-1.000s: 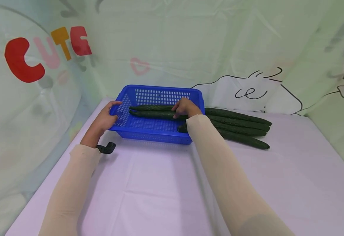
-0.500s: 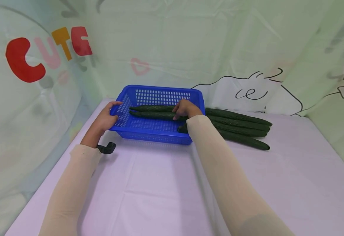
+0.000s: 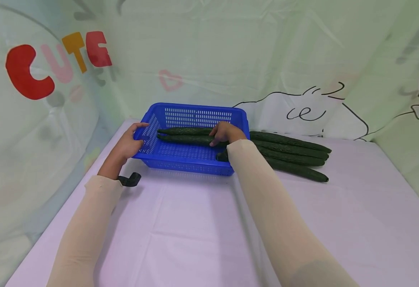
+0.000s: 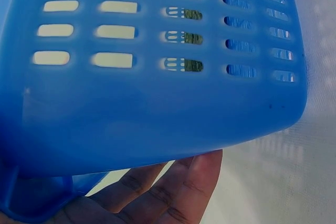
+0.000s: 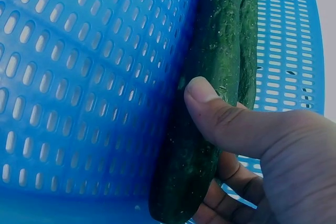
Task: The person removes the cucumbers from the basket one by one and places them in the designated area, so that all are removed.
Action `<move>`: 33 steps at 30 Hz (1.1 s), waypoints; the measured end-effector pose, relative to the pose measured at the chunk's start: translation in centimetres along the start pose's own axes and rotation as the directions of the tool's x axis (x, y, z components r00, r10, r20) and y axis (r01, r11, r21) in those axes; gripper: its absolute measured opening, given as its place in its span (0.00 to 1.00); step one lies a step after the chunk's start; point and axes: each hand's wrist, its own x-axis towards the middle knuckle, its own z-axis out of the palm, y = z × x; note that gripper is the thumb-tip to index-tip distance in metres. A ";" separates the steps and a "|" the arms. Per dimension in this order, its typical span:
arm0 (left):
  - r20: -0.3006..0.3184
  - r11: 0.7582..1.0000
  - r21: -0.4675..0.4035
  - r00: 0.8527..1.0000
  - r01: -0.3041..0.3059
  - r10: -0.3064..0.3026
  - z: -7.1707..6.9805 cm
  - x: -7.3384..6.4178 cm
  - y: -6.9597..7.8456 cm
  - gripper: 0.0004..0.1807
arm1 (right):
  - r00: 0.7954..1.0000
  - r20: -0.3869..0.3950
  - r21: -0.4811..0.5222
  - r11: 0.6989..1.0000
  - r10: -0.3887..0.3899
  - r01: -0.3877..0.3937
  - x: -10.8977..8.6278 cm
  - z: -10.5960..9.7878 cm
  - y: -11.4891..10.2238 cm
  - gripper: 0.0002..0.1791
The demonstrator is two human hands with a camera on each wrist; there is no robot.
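A blue perforated basket (image 3: 180,160) stands towards the back of the table. My left hand (image 3: 128,142) grips its left end, the thumb and fingers spread along the rim; in the left wrist view, the fingers (image 4: 202,177) touch the basket wall. Inside lie two long dark green cucumbers side by side. My right hand (image 3: 227,131) reaches over the right end and holds the nearer cucumber (image 3: 184,139), thumb on top and fingers around its far side, as the right wrist view shows. The other cucumber (image 3: 180,130) lies behind it, partly hidden by the hand.
Right of the basket, several more cucumbers (image 3: 292,150) lie close together on the pale table cloth (image 3: 188,223). A printed curtain (image 3: 202,52) hangs along the back and sides. A small black object (image 3: 132,180) sits by the left wrist.
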 end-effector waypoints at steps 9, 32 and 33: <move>0.004 1.000 -0.012 1.000 -0.006 0.006 -0.1 0.1 -0.1 0.35 | 1.000 0.006 -0.047 0.998 -0.030 0.030 -0.1 0.1 0.0 0.27; 0.001 1.000 -0.018 1.000 -0.006 0.006 -0.1 0.0 0.1 0.36 | 0.992 0.050 -0.233 0.964 -0.116 0.125 -0.1 0.0 -0.6 0.22; 0.000 1.000 -0.017 1.000 -0.007 0.007 -0.1 0.0 0.1 0.36 | 0.992 0.053 -0.232 0.965 -0.115 0.124 0.0 0.0 -0.6 0.22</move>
